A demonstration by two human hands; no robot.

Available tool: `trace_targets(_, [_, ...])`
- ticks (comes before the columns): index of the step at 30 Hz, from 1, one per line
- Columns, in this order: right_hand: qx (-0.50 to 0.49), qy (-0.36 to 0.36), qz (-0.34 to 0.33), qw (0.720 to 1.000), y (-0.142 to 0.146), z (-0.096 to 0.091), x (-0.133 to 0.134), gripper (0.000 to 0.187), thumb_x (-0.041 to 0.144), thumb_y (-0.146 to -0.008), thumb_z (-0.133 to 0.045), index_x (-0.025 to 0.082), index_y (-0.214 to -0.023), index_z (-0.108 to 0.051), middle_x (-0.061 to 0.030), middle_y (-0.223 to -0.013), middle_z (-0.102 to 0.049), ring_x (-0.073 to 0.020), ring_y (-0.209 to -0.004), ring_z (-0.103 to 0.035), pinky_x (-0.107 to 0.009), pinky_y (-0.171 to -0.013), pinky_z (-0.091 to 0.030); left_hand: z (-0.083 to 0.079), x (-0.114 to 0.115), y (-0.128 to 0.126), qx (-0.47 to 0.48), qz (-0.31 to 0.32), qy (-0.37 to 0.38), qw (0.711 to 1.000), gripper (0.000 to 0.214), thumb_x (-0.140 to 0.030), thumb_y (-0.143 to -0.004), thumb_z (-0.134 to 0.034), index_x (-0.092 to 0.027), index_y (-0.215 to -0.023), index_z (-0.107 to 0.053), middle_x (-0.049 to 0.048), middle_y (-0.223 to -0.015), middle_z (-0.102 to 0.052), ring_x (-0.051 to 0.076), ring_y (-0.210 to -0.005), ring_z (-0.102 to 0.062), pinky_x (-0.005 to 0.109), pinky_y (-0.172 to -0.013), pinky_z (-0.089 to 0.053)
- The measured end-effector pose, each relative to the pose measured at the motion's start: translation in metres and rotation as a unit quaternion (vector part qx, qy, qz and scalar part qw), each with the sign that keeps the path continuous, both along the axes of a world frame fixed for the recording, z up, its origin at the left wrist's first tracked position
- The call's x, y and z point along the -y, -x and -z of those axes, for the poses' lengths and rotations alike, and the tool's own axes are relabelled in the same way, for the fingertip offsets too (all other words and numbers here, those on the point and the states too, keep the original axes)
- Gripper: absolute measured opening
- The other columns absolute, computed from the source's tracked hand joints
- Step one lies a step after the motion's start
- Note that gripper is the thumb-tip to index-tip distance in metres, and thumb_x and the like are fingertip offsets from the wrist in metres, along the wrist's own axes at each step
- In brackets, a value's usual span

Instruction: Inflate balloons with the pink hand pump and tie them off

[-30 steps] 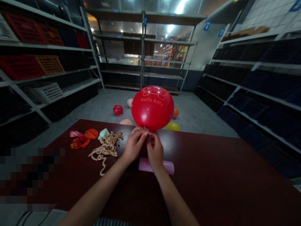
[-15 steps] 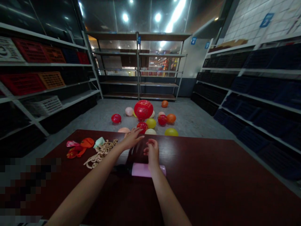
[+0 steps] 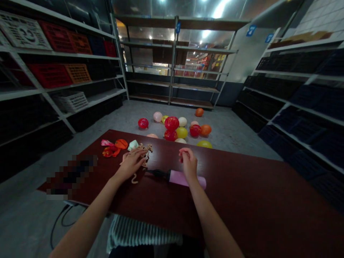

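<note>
My left hand [image 3: 132,162] lies over a heap of beige curly strands [image 3: 147,147], its fingers stretched out across them. Part of the heap is hidden beneath it, and one loose curl [image 3: 134,178] shows near the wrist. My right hand [image 3: 189,160] is above the table with its fingers curled in and nothing visible in them. Under its wrist lies a pink hand pump [image 3: 178,178] with a black nozzle pointing left. Beyond my left hand sit a pale green crumpled piece [image 3: 133,145] and limp, uninflated red and orange balloons [image 3: 120,144].
The dark red-brown table [image 3: 242,200] spans the front. On the floor past it rest several inflated balloons, among them a red one [image 3: 171,123] and a yellow one [image 3: 204,144]. Metal shelving [image 3: 172,86] stands behind; racks with crates [image 3: 56,76] line both sides.
My left hand has come back and leftward onto the beige strands. The fingers of my right hand have curled in. A large red balloon has dropped away among the others. The view has tilted down.
</note>
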State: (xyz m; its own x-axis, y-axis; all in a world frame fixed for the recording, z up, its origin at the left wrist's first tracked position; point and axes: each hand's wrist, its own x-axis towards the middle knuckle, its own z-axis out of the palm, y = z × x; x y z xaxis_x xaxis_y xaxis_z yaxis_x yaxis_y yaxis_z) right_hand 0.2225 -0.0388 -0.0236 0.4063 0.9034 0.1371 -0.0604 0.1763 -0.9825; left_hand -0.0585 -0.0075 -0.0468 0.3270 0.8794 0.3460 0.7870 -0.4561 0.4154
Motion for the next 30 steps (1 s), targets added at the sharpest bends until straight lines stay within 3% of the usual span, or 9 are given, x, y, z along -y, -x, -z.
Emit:
trace_targets(3, [0.179, -0.049, -0.029, 0.982, -0.002, -0.01, 0.011, 0.025, 0.04, -0.087, -0.051, 0.021, -0.093, -0.065, 0.0018, -0.076, -0.065, -0.0115, -0.061, -0.059, -0.024, -0.058, -0.047, 0.006, 0.008, 0.005, 0.041, -0.001, -0.006, 0.999, 0.032, -0.035, -0.1, -0.05, -0.025, -0.124, -0.069, 0.0077, -0.137, -0.066, 0.026, -0.134, -0.054, 0.045, -0.116, -0.034])
trace_targets(7, [0.377, -0.003, -0.182, 0.908, -0.02, -0.023, 0.021, 0.027, 0.044, -0.091, -0.057, 0.024, -0.103, -0.069, -0.0026, -0.096, -0.073, -0.0167, -0.081, -0.067, -0.031, -0.076, -0.051, 0.008, 0.009, 0.009, 0.067, -0.072, 0.011, 0.995, 0.034, -0.03, -0.099, -0.056, -0.026, -0.131, -0.065, 0.0079, -0.142, -0.062, 0.026, -0.134, -0.053, 0.045, -0.113, -0.035])
trace_targets(10, [0.448, 0.066, -0.32, 0.832, -0.036, -0.024, 0.023, 0.041, 0.043, -0.077, -0.075, 0.025, -0.113, -0.071, -0.0055, -0.107, -0.073, -0.0198, -0.089, -0.068, -0.033, -0.083, -0.052, 0.005, 0.009, 0.011, 0.059, -0.117, 0.017, 0.991, 0.037, -0.03, -0.095, -0.064, -0.022, -0.132, -0.064, 0.012, -0.143, -0.06, 0.029, -0.134, -0.051, 0.046, -0.111, -0.035])
trace_targets(12, [0.502, 0.085, -0.364, 0.78, -0.042, -0.021, 0.022, 0.046, 0.039, -0.064, -0.086, 0.024, -0.105, -0.074, -0.0069, -0.106, -0.072, -0.0224, -0.093, -0.067, -0.033, -0.085, -0.052, 0.002, 0.008, 0.013, 0.073, -0.132, 0.005, 0.989, 0.038, -0.032, -0.094, -0.068, -0.02, -0.129, -0.064, 0.0128, -0.138, -0.063, 0.03, -0.129, -0.054, 0.044, -0.109, -0.036])
trace_targets(14, [0.52, 0.098, -0.363, 0.767, -0.043, -0.019, 0.019, 0.04, 0.037, -0.063, -0.086, 0.023, -0.099, -0.076, -0.008, -0.103, -0.072, -0.0228, -0.092, -0.067, -0.032, -0.084, -0.051, 0.0, 0.006, 0.017, 0.107, -0.154, -0.012, 0.982, 0.032, -0.033, -0.097, -0.064, -0.018, -0.124, -0.066, 0.013, -0.13, -0.066, 0.029, -0.124, -0.057, 0.042, -0.107, -0.039])
trace_targets(19, [0.476, 0.189, -0.401, 0.759, -0.031, -0.031, 0.005, 0.037, 0.047, -0.073, -0.079, 0.021, -0.099, -0.074, -0.0066, -0.097, -0.076, -0.0237, -0.087, -0.069, -0.032, -0.079, -0.052, 0.004, -0.004, 0.029, 0.163, -0.235, -0.038, 0.957, 0.023, -0.012, -0.097, -0.054, -0.012, -0.115, -0.069, 0.0152, -0.119, -0.07, 0.027, -0.115, -0.062, 0.038, -0.104, -0.044])
trace_targets(22, [0.391, 0.24, -0.39, 0.798, -0.022, -0.033, 0.0, 0.045, 0.056, -0.077, -0.075, 0.021, -0.104, -0.073, -0.0074, -0.104, -0.077, -0.0265, -0.094, -0.07, -0.034, -0.082, -0.054, 0.01, -0.011, 0.032, 0.155, -0.241, -0.019, 0.958, 0.028, -0.004, -0.093, -0.053, -0.013, -0.114, -0.069, 0.0156, -0.119, -0.07, 0.027, -0.114, -0.063, 0.038, -0.104, -0.045])
trace_targets(26, [0.162, 0.29, -0.347, 0.877, -0.012, -0.015, 0.003, 0.04, 0.057, -0.082, -0.07, 0.024, -0.104, -0.072, -0.0074, -0.097, -0.077, -0.0244, -0.084, -0.071, -0.036, -0.075, -0.059, 0.008, -0.026, 0.027, 0.129, -0.246, 0.044, 0.96, 0.025, -0.015, -0.094, -0.061, -0.01, -0.117, -0.068, 0.0191, -0.12, -0.069, 0.028, -0.114, -0.064, 0.037, -0.102, -0.046])
trace_targets(30, [0.023, 0.27, -0.362, 0.892, -0.009, -0.001, 0.01, 0.035, 0.054, -0.085, -0.07, 0.022, -0.1, -0.071, -0.0056, -0.084, -0.075, -0.0184, -0.07, -0.069, -0.03, -0.065, -0.059, 0.0, -0.044, 0.02, 0.068, -0.302, 0.11, 0.944, 0.033, -0.039, -0.098, -0.058, -0.011, -0.111, -0.07, 0.0227, -0.114, -0.07, 0.035, -0.107, -0.068, 0.042, -0.091, -0.049])
